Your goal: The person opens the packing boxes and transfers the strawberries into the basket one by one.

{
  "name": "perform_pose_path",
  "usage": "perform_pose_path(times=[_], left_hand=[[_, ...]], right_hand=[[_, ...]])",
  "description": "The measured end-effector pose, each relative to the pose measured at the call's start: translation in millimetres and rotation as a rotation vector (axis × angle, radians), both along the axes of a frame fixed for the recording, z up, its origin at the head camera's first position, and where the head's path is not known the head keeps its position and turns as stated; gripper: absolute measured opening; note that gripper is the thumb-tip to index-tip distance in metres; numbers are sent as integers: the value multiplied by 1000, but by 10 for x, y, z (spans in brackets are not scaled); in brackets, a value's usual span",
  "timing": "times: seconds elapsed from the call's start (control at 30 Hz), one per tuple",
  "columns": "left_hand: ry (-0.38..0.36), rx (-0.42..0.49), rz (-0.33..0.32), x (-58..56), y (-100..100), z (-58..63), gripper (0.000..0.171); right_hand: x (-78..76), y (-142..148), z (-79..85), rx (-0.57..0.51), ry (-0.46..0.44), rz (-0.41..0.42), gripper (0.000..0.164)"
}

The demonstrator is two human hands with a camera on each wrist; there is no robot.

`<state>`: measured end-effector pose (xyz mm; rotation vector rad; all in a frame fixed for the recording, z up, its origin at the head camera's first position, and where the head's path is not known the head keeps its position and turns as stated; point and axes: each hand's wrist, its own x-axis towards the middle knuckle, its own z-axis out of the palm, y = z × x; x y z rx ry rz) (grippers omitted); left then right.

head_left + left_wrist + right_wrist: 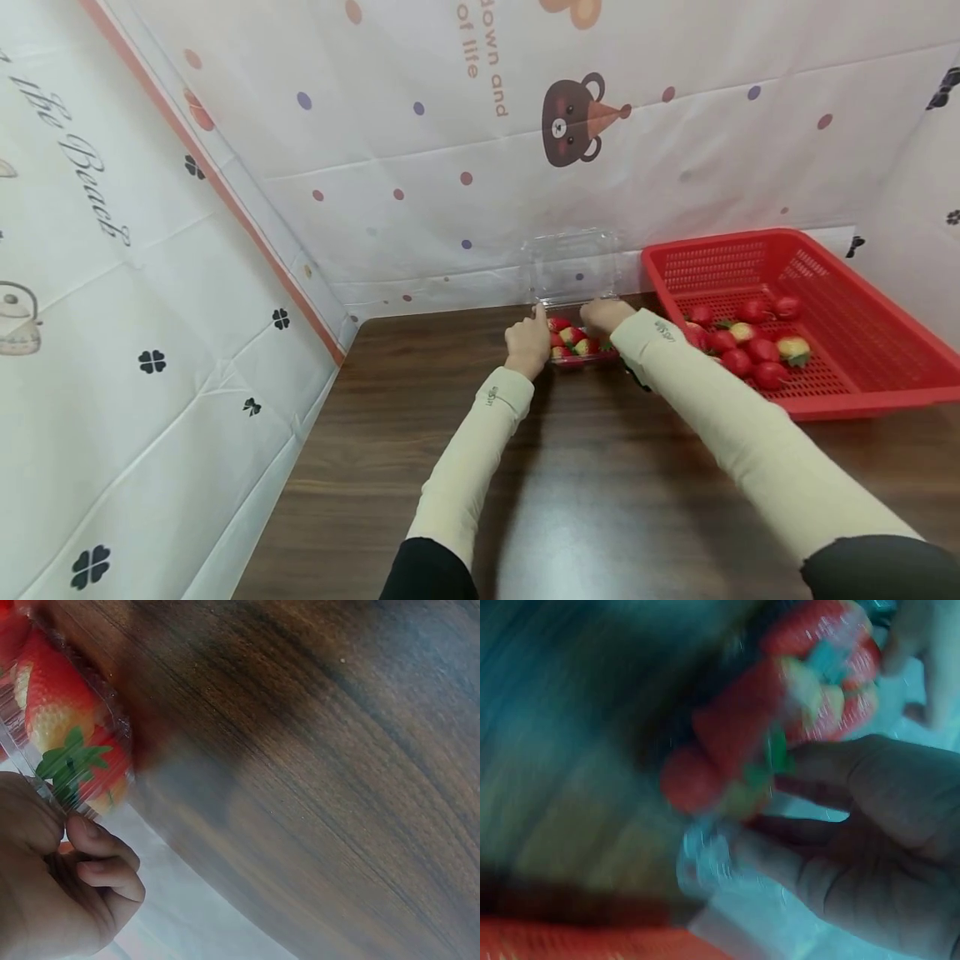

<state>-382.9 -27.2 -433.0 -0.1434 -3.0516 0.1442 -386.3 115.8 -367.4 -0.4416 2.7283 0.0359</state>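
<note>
A clear plastic clamshell box [587, 359] stands at the back of the table, filled with red and pale strawberries [572, 336]. Its transparent lid [573, 262] is raised against the wall cloth. At the box's left side, my left hand [528, 340] pinches the rim, its other fingers curled, as the left wrist view shows next to a strawberry with a green leaf [73, 761]. My right hand [606, 316] is at the right side, thumb and fingers bent about the box's edge close to the strawberries [742, 712]. Blur softens that contact in the right wrist view.
To the right, a red plastic basket [885, 333] holds several more strawberries [761, 350], close beside my right forearm. Printed white cloth [420, 158] hangs behind and to the left of the dark wooden table [390, 442].
</note>
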Motion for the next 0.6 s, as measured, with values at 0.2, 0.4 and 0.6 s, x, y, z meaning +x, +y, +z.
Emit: perform_pose_path(times=[0.2,0.4,0.6], left_hand=[[13,49,10,17,8,6,37],[30,69,13,0,-12,15,35],[12,66,-6,-37,-23,25,34]], right_hand=[[-8,-123,-206,-75,118,-17,25],[-146,-168,-318,-100,171,-60,30],[-128,-157,-315,-133,164,-85,32]])
